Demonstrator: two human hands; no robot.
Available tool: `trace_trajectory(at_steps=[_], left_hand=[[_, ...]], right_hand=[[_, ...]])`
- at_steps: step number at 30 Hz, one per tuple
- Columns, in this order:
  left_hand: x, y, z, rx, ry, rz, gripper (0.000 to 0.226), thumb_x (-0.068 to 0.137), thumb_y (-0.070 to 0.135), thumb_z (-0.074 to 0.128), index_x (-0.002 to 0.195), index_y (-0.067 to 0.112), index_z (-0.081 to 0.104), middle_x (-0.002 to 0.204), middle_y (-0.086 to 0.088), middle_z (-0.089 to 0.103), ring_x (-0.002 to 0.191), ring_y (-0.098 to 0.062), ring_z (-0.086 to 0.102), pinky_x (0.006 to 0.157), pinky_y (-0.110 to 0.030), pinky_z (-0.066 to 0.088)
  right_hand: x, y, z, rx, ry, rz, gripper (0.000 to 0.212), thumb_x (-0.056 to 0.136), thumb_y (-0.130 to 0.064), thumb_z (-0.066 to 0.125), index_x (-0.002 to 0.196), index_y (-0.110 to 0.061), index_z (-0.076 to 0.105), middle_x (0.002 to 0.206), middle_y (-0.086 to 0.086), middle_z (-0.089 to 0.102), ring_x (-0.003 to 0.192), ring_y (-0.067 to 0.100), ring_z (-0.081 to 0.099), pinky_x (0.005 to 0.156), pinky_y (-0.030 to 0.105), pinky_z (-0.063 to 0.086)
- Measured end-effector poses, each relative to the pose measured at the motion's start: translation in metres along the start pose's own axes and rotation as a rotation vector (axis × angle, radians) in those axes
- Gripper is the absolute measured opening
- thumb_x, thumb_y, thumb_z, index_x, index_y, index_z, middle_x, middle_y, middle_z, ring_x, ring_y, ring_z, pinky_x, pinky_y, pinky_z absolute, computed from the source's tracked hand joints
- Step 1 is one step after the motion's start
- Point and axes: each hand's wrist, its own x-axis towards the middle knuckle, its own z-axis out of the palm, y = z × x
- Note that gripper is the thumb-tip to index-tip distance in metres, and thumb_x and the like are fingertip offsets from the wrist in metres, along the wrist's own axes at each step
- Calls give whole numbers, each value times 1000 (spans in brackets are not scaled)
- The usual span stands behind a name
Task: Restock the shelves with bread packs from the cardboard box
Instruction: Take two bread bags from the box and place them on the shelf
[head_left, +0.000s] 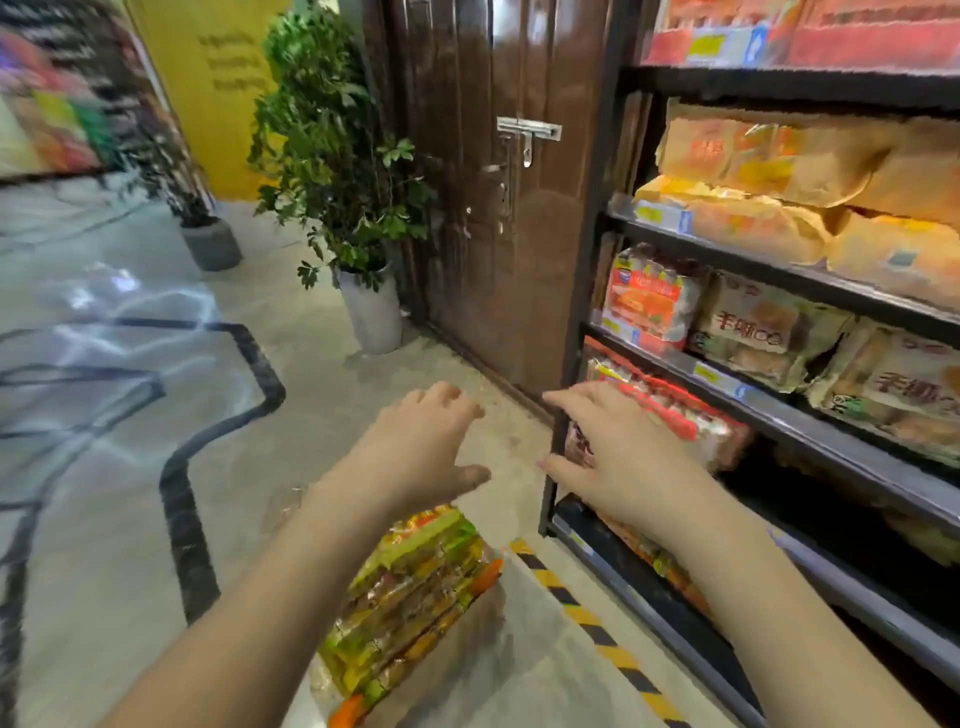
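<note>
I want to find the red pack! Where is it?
The red bread pack sits at the left end of a lower shelf on the right of the head view, under the right hand, near the brown door.

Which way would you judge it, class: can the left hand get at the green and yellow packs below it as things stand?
Probably yes. The left hand is open and empty, hovering right above the green and yellow packs, with nothing between them; the right hand is over at the red pack.

My right hand (618, 457) rests on a pack (691, 421) at the shelf's (810, 421) left edge; packs (415, 597) lie below my left hand (415, 447).
</note>
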Motion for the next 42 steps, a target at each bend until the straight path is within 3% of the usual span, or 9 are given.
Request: trace_trajectory(at_steps=[8, 14, 21, 29, 35, 42], left_hand=[[0, -85, 28, -104, -56, -347, 73, 95, 60, 63, 158, 31, 39, 164, -3, 34, 148, -27, 38, 120, -43, 38], [7, -159, 68, -177, -102, -495, 74, 95, 60, 62, 158, 31, 37, 165, -3, 33, 148, -26, 38, 119, -42, 39], [30, -215, 126, -304, -191, -560, 75, 95, 61, 63, 158, 29, 38, 166, -2, 33, 148, -27, 39, 116, -41, 40], [39, -241, 182, -351, -257, -661, 71, 95, 57, 65, 156, 31, 41, 165, -2, 34, 147, -27, 40, 118, -42, 41], [44, -252, 248, -434, -334, -798, 73, 94, 60, 65, 157, 31, 41, 165, -2, 34, 146, -27, 42, 116, -44, 46], [49, -270, 350, -664, -307, -1088, 99, 91, 61, 69, 166, 21, 18, 164, -12, 34, 147, -35, 42, 116, -54, 44]], right_hand=[[109, -40, 54, 33, -161, -303, 68, 95, -61, 54, 155, -34, 35, 151, -6, 40, 136, 19, 46, 106, 39, 43], [185, -81, 107, 48, -256, -396, 65, 97, -57, 54, 155, -36, 34, 153, -9, 40, 137, 18, 46, 106, 38, 42], [247, -97, 172, 46, -370, -411, 65, 96, -56, 55, 155, -36, 35, 148, -9, 44, 137, 15, 45, 109, 37, 44], [288, -97, 237, 72, -487, -419, 62, 95, -53, 60, 152, -35, 40, 142, -11, 45, 130, 13, 49, 100, 33, 43], [305, -76, 306, 85, -579, -375, 61, 96, -50, 60, 151, -32, 42, 151, -9, 42, 135, 17, 47, 106, 38, 43], [309, -38, 377, 100, -680, -282, 66, 96, -50, 61, 154, -30, 39, 155, -1, 39, 137, 23, 47, 107, 43, 47]])
